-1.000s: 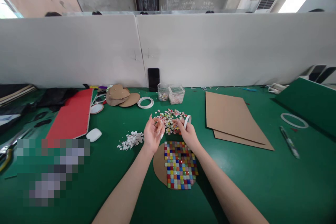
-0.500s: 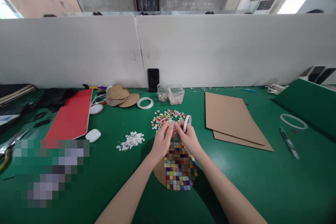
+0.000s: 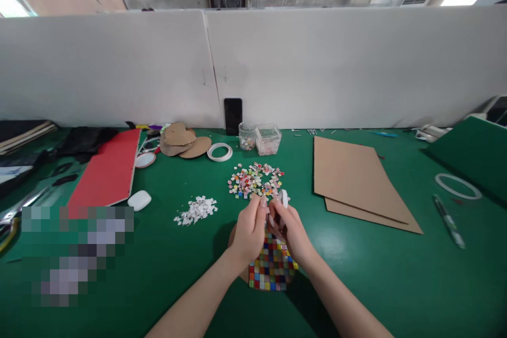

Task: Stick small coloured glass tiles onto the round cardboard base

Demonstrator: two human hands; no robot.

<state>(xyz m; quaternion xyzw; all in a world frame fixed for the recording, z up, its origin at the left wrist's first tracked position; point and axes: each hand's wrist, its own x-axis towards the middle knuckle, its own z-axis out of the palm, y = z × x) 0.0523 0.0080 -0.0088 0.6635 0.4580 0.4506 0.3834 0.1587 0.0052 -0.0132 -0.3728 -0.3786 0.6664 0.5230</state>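
Over the cardboard disc (image 3: 273, 272) on the desk (image 3: 166, 264), mostly tiled with its left edge bare, the right hand (image 3: 292, 228) gripped a white tape roll (image 3: 283, 198) while the left hand (image 3: 249, 231) pinched beside it, its hold impossible to tell

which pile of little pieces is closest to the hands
The multicoloured pile, just beyond the left hand and right hand; the all-white pile lies farther left.

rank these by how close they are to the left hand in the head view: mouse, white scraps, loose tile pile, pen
1. loose tile pile, just beyond the fingers of the left hand
2. white scraps, to the hand's left
3. mouse, farther left
4. pen, far off on the right side of the table
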